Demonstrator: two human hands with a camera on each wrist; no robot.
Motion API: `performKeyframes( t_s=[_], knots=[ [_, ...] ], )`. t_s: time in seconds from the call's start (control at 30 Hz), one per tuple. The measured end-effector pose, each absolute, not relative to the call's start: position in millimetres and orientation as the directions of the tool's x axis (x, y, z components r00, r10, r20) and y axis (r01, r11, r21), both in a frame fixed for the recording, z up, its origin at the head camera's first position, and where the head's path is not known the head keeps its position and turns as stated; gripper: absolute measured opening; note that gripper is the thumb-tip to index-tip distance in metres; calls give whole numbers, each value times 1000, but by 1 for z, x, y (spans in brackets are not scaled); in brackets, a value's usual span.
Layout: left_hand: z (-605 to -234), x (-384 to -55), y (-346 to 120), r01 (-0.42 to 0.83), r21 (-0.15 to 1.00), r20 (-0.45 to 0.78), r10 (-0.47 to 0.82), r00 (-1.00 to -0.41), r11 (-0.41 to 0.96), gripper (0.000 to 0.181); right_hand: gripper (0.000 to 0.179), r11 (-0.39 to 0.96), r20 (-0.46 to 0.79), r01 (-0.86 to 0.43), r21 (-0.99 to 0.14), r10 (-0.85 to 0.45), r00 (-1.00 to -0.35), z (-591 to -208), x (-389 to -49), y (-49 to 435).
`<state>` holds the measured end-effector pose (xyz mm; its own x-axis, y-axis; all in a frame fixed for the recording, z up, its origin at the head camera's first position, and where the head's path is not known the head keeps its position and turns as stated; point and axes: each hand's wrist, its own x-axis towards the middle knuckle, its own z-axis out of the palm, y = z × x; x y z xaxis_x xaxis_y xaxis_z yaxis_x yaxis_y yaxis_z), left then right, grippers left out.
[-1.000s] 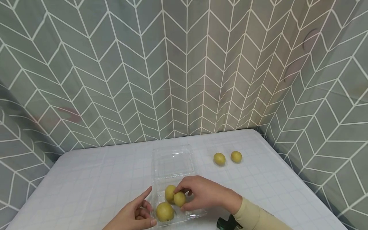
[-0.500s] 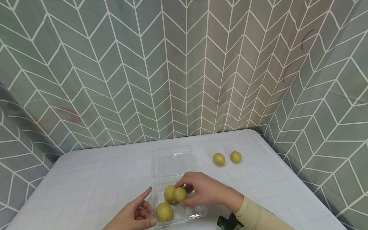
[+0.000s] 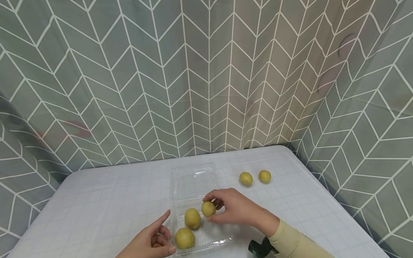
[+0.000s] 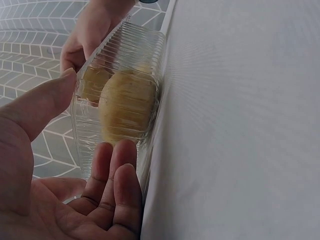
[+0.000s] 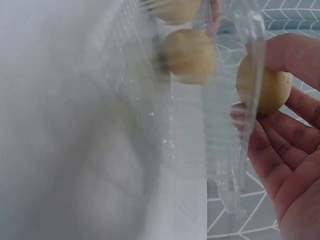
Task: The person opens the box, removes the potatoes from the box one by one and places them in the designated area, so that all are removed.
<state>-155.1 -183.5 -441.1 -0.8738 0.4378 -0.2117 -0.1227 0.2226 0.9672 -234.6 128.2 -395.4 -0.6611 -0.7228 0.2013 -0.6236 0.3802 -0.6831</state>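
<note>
My right hand (image 3: 237,208) pinches a round yellow fruit (image 3: 208,209) between thumb and fingers, over the right part of a clear plastic clamshell box (image 3: 214,233). In the right wrist view the held fruit (image 5: 264,86) shows beside the box rim. Two more yellow fruits lie inside the box: one (image 3: 192,218) near its middle, one (image 3: 185,238) at the front left corner. My left hand (image 3: 151,238) rests at the box's left front corner. In the left wrist view its thumb reaches the rim and its loosely bent fingertips (image 4: 125,150) lie at the ribbed wall.
The box's clear lid (image 3: 195,181) lies folded open toward the back. Two yellow fruits (image 3: 246,178) (image 3: 265,176) sit on the white tablecloth (image 3: 119,193) at the back right. A dark object (image 3: 259,247) is by the right wrist. Patterned curtains (image 3: 206,79) border the table.
My right hand has carried its fruit back and to the right, away from the fruit in the middle of the box. The left hand has stayed at the box corner.
</note>
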Motion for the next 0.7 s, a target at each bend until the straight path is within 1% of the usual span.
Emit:
performKeyframes(
  t_s=[0.2,0.4,0.7],
  knots=[
    [-442,-154,-185,-109,970,-197,447,-873,215,97,39,379,245,-637,-672,-697,-673,-393,-239,138],
    [-441,-154,-185,-106,972,-193,450,-872,211,98,41,414,287,-647,-640,-653,-701,-391,-242,147],
    [-442,-155,-184,-107,970,-196,443,-875,219,98,43,441,356,-658,-610,-589,-725,-394,-248,163]
  ],
)
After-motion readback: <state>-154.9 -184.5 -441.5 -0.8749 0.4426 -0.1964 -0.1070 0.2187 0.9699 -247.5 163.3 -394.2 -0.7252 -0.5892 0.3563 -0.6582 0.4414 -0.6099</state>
